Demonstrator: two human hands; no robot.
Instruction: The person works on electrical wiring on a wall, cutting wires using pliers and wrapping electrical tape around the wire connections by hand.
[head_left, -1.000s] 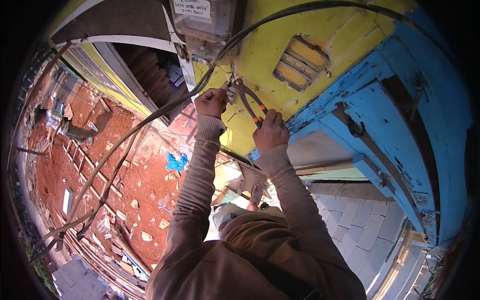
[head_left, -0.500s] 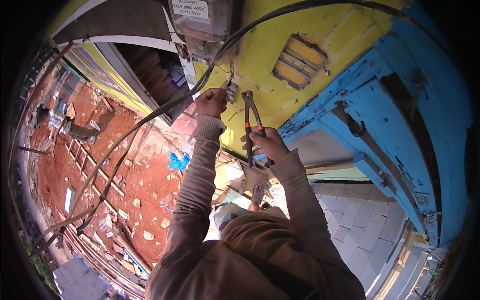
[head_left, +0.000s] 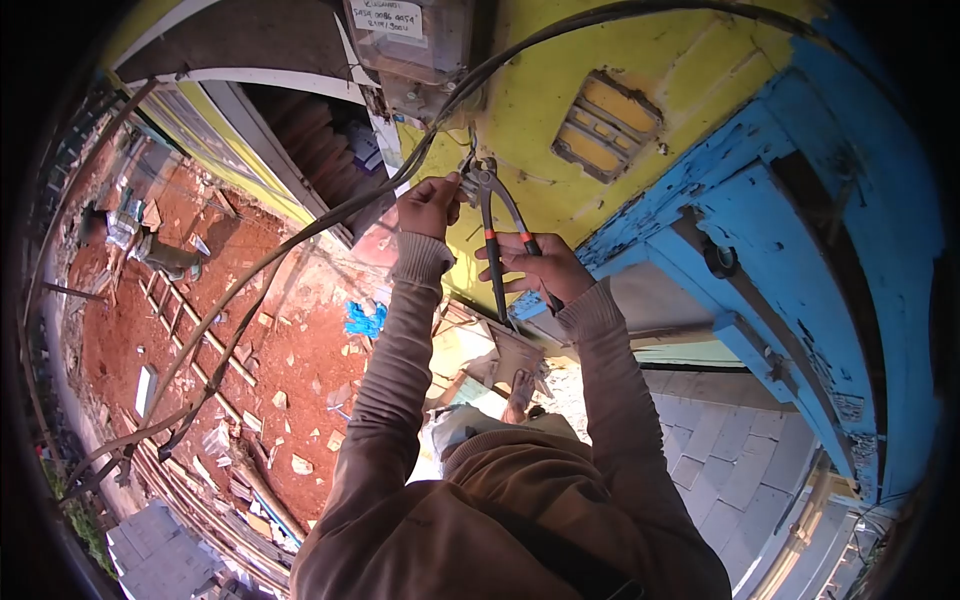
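Note:
Before the yellow wall (head_left: 540, 220), my left hand (head_left: 428, 207) is closed in a pinch around the end of a thin dark wire (head_left: 471, 148) that hangs below the meter box (head_left: 412, 45). My right hand (head_left: 545, 268) holds black pincers with red bands (head_left: 516, 218) by the handles, which are spread apart. The head of the pincers is at the wire, just right of my left fingertips. Whether the jaws touch the wire I cannot tell.
Thick black cables (head_left: 345, 208) arch across the view. A vent grille (head_left: 607, 125) and blue woodwork (head_left: 790, 260) lie to the right. At the far left a person (head_left: 150, 245) bends near a bamboo ladder (head_left: 200, 330) on red soil. Blue gloves (head_left: 366, 319) lie below.
The pincers moved down and away from the wire, their handles opening in my right hand, then rose back to it. My left hand stays pinched at the wire.

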